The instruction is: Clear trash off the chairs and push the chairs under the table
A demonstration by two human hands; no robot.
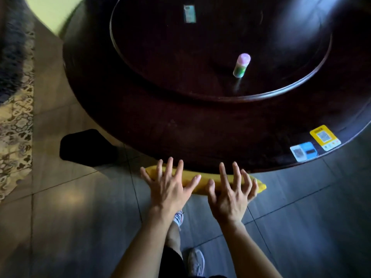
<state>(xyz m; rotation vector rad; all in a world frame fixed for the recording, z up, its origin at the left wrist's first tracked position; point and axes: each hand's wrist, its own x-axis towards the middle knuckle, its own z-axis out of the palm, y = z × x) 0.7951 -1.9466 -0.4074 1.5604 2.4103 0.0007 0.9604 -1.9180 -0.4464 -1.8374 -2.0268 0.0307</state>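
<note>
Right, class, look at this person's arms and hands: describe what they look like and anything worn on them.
Both are bare. The left hand and right hand wear no gloves, and no rings show on the fingers. The left forearm and right forearm carry no sleeve, watch or bracelet within the frame. No markings show in this dim light.

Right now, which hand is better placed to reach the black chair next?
Probably the left. The left hand lies over the left end of the yellow chair, nearer the black chair beside the table; the right hand is farther off.
</note>
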